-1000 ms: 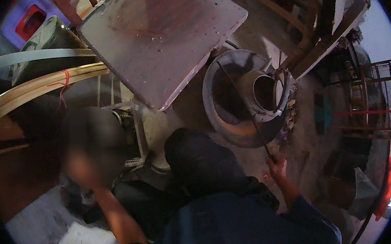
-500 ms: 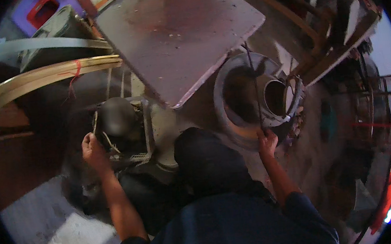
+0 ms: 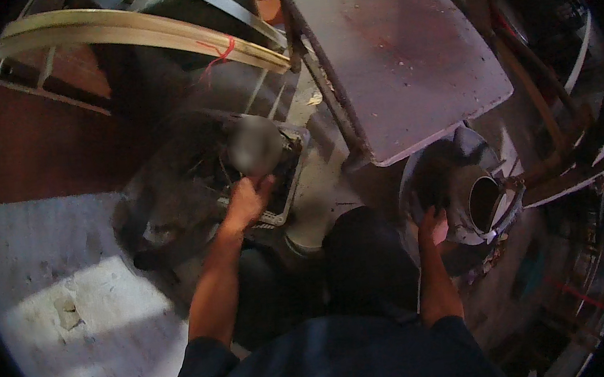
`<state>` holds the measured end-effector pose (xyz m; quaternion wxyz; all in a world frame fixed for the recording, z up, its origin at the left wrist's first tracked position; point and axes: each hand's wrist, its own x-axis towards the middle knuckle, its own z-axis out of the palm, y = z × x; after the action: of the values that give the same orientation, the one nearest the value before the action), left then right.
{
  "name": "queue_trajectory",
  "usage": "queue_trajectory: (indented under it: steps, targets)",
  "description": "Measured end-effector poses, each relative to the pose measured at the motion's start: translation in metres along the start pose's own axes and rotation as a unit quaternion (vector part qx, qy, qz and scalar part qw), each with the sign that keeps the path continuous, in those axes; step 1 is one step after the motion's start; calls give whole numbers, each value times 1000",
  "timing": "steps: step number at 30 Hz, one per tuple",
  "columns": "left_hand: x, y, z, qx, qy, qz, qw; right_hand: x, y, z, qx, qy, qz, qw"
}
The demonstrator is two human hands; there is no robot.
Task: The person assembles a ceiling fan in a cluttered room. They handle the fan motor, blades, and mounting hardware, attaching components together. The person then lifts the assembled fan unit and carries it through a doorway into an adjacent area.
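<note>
My left hand (image 3: 248, 202) reaches over a grey plastic basket (image 3: 276, 219) holding dark items I cannot make out. Its thumb stands apart from the fingers, whose tips meet a blurred grey round patch (image 3: 255, 146). On the right, my right hand (image 3: 432, 226) is closed beside a wide round grey basin (image 3: 406, 186). What it holds, if anything, is too dark to tell. An open-ended pale cylinder (image 3: 485, 200) lies tilted at the basin's right side.
A worn square-topped stool or small table (image 3: 407, 71) stands ahead, above the basin. Bundled yellowish strips (image 3: 137, 30), tied with red string (image 3: 221, 50), stretch across the upper left. A sunlit pale floor patch (image 3: 96, 300) lies left. Wooden frames (image 3: 537, 89) lean at the right.
The view has swung left, so things appear further right. My left hand has moved right, over the basket; its thin strip no longer shows. My right hand has come nearer the basin's left side.
</note>
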<state>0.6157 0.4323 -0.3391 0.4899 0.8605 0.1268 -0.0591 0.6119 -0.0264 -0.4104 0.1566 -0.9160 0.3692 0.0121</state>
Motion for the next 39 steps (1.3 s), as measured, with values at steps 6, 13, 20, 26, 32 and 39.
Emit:
queue_trajectory:
  steps: [6,13,20,26,32,39]
  targets:
    - [-2,-28,12,87,-5,40,995,10,22,19,3,-28,-7,1000]
    - [-7,-10,21,111,-203,0,973,17,33,25,-23,-12,-101,995]
    - [18,-26,-32,30,-43,-152,987,-32,-98,-85,280,121,-290,907]
    - [23,-101,-34,106,21,-64,992,-92,-244,-151,441,104,-466,760]
    - [0,-80,8,267,-136,34,953,-102,-299,-118,216,132,-533,808]
    - [10,-101,18,266,-111,-1,958,-103,-299,-115,183,142,-530,816]
